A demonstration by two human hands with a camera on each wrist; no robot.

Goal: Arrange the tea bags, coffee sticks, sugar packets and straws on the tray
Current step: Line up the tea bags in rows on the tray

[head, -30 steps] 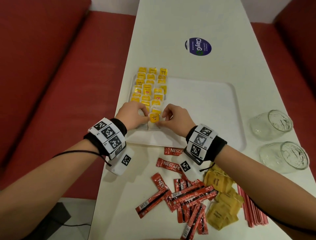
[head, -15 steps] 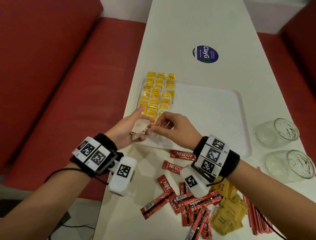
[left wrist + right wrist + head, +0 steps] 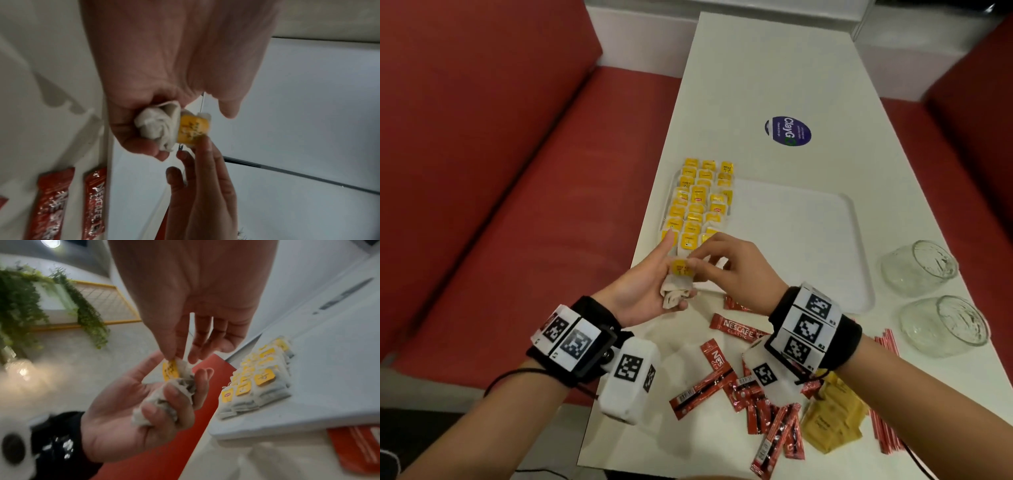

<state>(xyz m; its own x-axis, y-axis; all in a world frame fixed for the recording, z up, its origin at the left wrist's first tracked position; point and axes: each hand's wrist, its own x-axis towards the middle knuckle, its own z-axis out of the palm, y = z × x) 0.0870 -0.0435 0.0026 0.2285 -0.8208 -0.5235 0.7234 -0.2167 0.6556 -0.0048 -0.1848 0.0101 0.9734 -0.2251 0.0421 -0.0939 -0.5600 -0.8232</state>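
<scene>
Red bench seats (image 3: 493, 164) flank the long white counter (image 3: 774, 68) where we work, and on it lies a white tray (image 3: 801, 240) whose left end carries rows of tea bags (image 3: 698, 202) with yellow tags. Just above the tray's near left corner, our left hand (image 3: 643, 291) is turned palm up, its lower fingers curled around a crumpled tea bag (image 3: 676, 293), so that grip is closed on the bag while the index finger points out straight. Our right hand (image 3: 736, 274) meets it from the right, thumb and forefinger in a narrow pinch on the yellow tag (image 3: 192, 129) at the bag's upper end; the other fingers are loosely spread. Coffee sticks (image 3: 739, 387) in red wrappers lie scattered on the counter near our wrists, off the tray, with a heap of yellow sugar packets (image 3: 828, 421) to their right and a bundle of red straws (image 3: 887, 428) beyond that. Two clear glasses (image 3: 928, 298) lie on their sides by the tray's right edge, and a round blue sticker (image 3: 787, 131) marks the counter farther away.
</scene>
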